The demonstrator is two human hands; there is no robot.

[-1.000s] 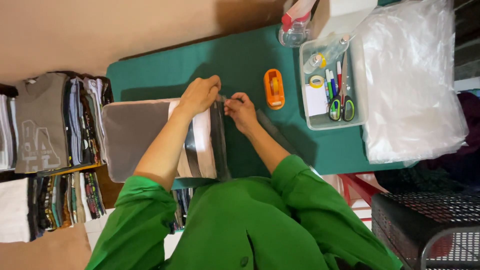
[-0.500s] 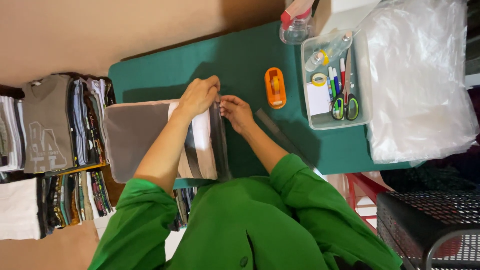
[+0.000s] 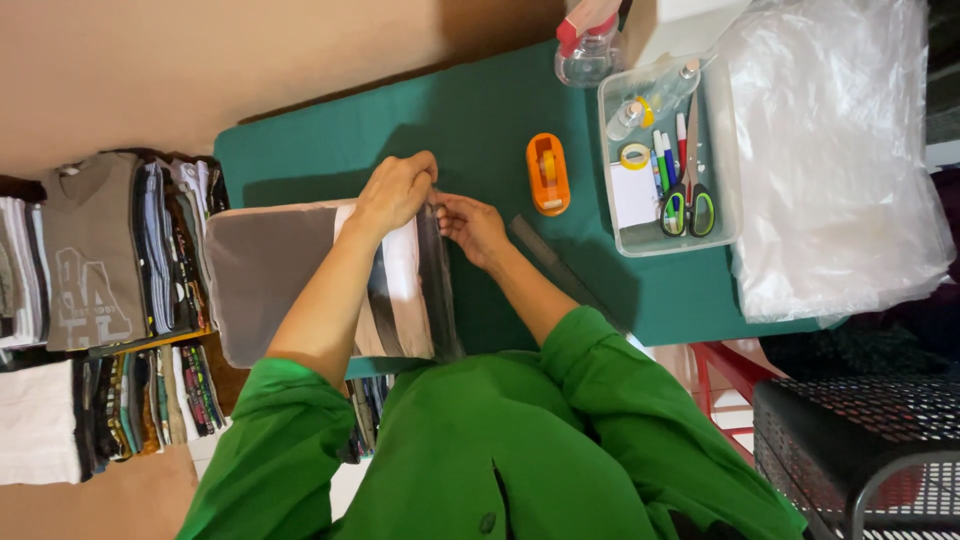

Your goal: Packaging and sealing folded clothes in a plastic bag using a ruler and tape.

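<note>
While folded shirts (image 3: 120, 300) sit stacked far left of the orange tape dispenser (image 3: 548, 173), a bagged grey garment (image 3: 300, 275) lies on the green counter (image 3: 480, 110), well left of the dispenser. Left hand (image 3: 395, 190) is curled shut, pinching the bag's open edge. Right hand (image 3: 472, 225), just left of and below the dispenser, pinches the same edge with fingers closed. Right of the dispenser: clear tray (image 3: 720, 215) with scissors (image 3: 688, 200), then clear plastic bags (image 3: 840, 160).
</note>
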